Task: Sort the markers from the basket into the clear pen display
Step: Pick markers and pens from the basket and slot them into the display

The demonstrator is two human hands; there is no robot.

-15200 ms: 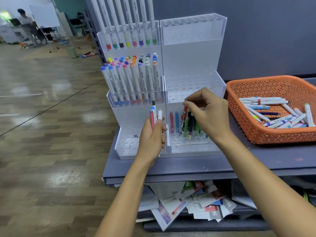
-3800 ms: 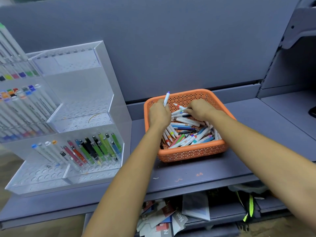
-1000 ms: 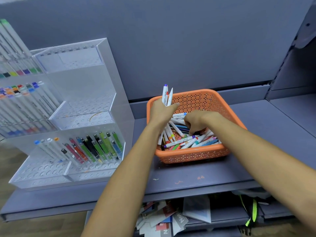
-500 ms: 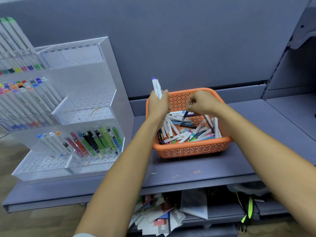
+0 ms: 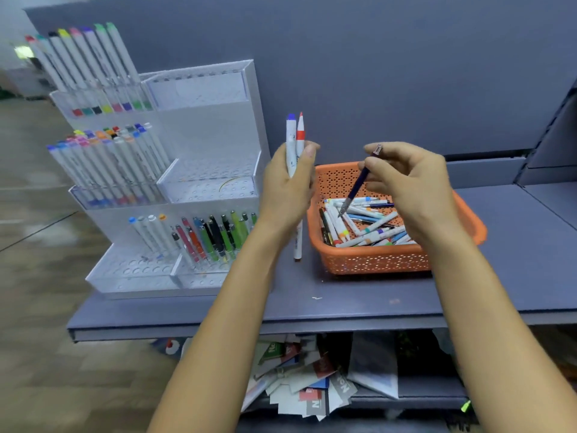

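Observation:
My left hand (image 5: 288, 189) grips two white markers (image 5: 295, 135) upright, one with a blue cap, one with a red band, between the display and the basket. Above the basket, my right hand (image 5: 409, 182) pinches a dark blue pen (image 5: 357, 185) that slants tip-down. The orange basket (image 5: 374, 259) on the right still holds several markers. At the left stands the clear pen display (image 5: 206, 139), a tiered rack. Its left tiers are full of white markers, and its bottom right row holds several coloured pens (image 5: 215, 235).
The display and basket rest on a grey shelf (image 5: 343, 304) backed by a grey panel. The display's upper right tiers (image 5: 209, 185) have open holes. Loose paper cards (image 5: 309, 379) are piled on the lower shelf. A wooden floor lies off the shelf's left edge.
Both hands have lifted out of the basket and shifted left toward the display. My right hand now holds a dark blue pen. The view has swung left.

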